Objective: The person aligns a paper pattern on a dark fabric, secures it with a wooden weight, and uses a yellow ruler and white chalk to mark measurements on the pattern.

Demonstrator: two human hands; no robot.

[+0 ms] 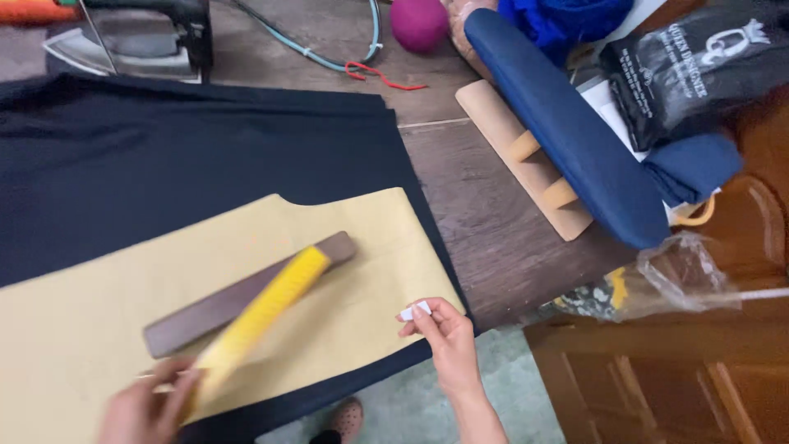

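My left hand [148,407] is closed in a pinch on the near end of a yellow measuring ruler [259,316], fingers curled around it. The ruler is blurred, flat and stiff-looking, and slants up and away from that hand across the paper pattern [99,321]. My right hand [448,333] pinches a small white piece of chalk [416,311] between thumb and fingertips, the other fingers folded in; the chalk sits right at the pattern's near right corner.

The pattern is a tan sheet, matte and smooth, with a small curved notch cut into its far edge. On top of it lies a long brown bar [246,294], flat with rounded ends, partly under the ruler and running at nearly the same slant. Beneath the pattern spreads dark navy fabric [164,156], soft and folded in layers, showing past the pattern's far and right edges.

Beyond the fabric, on the dark wooden counter [477,205], a metal iron [131,37] stands behind the pattern's far left. To the pattern's right rests a padded sleeve board [575,140] with a blue cloth cover on a pale wooden base. Farther behind the pattern lie a magenta ball [419,23] and a thin teal cord [329,57].
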